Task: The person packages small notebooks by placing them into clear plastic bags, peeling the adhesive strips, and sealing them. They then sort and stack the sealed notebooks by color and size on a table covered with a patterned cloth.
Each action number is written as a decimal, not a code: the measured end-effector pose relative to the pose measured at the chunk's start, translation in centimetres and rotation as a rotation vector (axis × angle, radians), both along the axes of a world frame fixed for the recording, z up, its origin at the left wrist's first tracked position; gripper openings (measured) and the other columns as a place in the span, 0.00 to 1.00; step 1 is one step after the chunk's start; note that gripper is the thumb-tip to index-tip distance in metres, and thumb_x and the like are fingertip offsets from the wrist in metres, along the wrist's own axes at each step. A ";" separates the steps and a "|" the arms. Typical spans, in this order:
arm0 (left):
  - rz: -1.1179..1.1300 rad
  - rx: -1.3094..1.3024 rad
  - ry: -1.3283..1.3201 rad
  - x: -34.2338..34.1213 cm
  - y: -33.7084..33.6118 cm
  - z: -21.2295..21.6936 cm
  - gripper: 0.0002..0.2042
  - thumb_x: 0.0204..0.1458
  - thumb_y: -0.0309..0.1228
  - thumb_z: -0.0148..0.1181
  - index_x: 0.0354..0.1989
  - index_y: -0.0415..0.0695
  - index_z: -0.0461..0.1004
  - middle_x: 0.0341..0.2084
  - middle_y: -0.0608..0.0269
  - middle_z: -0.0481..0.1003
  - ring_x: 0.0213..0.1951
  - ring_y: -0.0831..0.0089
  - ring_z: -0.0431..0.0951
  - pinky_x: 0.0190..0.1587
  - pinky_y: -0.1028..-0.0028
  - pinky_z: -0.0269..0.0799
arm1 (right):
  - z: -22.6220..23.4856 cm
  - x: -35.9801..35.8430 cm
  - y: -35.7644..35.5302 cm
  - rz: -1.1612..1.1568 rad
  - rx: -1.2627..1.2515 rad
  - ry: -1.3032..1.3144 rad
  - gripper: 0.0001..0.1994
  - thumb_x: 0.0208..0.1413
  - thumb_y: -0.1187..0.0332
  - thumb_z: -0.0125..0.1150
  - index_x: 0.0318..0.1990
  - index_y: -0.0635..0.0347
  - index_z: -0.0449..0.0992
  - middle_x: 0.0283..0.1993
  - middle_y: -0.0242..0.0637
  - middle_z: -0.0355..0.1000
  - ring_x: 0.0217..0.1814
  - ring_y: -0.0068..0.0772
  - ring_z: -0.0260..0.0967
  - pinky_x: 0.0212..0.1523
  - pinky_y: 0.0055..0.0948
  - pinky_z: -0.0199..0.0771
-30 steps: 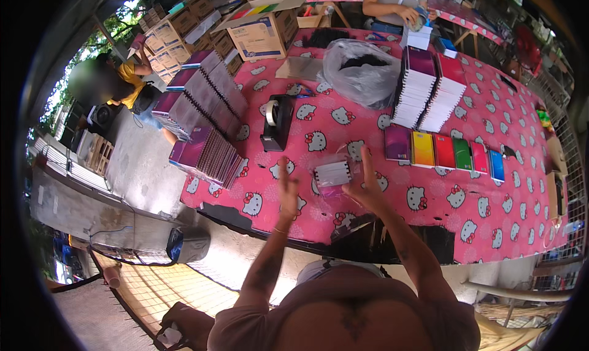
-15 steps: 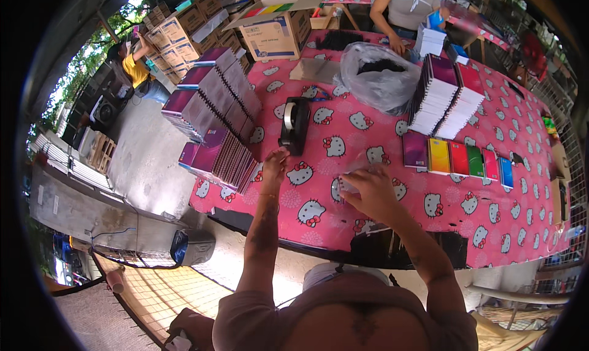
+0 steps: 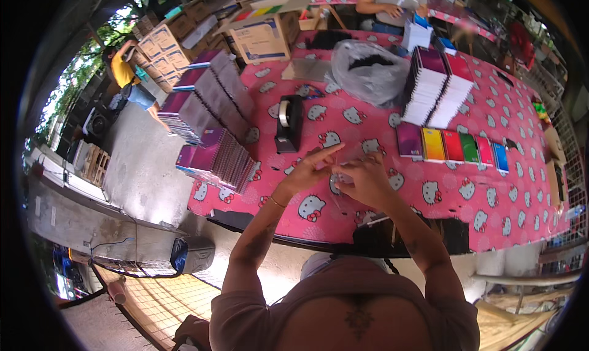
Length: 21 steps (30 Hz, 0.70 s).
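Over the near middle of the table, my left hand point(image 3: 310, 170) reaches in with its index finger stretched out and its fingers apart. My right hand point(image 3: 366, 178) faces it, fingers curled closed on a thin piece of clear plastic point(image 3: 338, 193). This plastic is see-through, and its outline is hard to follow against the printed tablecloth. The left fingertips come up to its edge; whether a strip of tape is on them cannot be made out. Just beyond my left hand stands a black tape dispenser point(image 3: 290, 127) with a pale roll.
Stacked purple notebooks point(image 3: 211, 158) stand at left. Another notebook stack point(image 3: 429, 84) stands at right, behind a row of small coloured notebooks point(image 3: 451, 147). A grey plastic bag point(image 3: 371, 75) and open carton point(image 3: 261, 41) lie farther back. A person point(image 3: 392, 7) stands across the table.
My left hand has left the tape dispenser and moved right, to the clear plastic by my right hand. The right hand has shifted little. Across the table, the person's hands have drawn back.
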<state>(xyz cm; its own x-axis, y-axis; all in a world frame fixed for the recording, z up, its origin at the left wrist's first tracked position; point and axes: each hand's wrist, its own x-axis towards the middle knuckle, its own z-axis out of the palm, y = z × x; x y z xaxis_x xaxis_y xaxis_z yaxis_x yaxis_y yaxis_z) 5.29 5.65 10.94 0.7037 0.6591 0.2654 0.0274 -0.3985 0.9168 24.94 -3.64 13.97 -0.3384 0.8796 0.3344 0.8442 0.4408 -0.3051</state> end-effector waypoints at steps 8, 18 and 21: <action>-0.001 0.488 0.134 0.9 1.6 1.7 0.08 0.47 0.27 0.70 0.36 0.55 0.84 0.57 0.61 0.68 0.62 0.61 0.63 0.64 0.58 0.54 | -2.5 7.9 -1.4 -0.292 -0.036 0.480 0.26 0.32 0.59 0.80 0.44 0.51 0.80 0.58 0.37 0.67 0.60 0.44 0.64 0.56 0.46 0.63; 0.121 0.625 0.213 6.0 0.9 -3.9 0.26 0.43 0.30 0.71 0.54 0.60 0.76 0.69 0.49 0.54 0.70 0.48 0.53 0.66 0.51 0.55 | -8.9 6.6 -0.2 0.260 -0.011 0.437 0.24 0.43 0.62 0.76 0.51 0.53 0.80 0.72 0.51 0.50 0.74 0.53 0.50 0.70 0.47 0.55; 0.369 0.330 0.161 8.5 0.0 -3.9 0.34 0.48 0.33 0.70 0.65 0.54 0.65 0.70 0.46 0.51 0.69 0.47 0.55 0.65 0.51 0.58 | -9.7 7.0 -0.7 0.280 -0.076 0.550 0.21 0.50 0.62 0.71 0.54 0.53 0.79 0.74 0.50 0.47 0.75 0.51 0.49 0.70 0.45 0.56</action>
<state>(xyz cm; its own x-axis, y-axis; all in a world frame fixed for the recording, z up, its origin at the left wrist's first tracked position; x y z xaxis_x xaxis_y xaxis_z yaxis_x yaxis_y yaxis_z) 13.83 5.63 7.03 0.4890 0.7709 0.4083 0.3512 -0.6024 0.7168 31.99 -4.29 4.29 -0.3555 0.8104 0.4657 0.4098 0.5830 -0.7016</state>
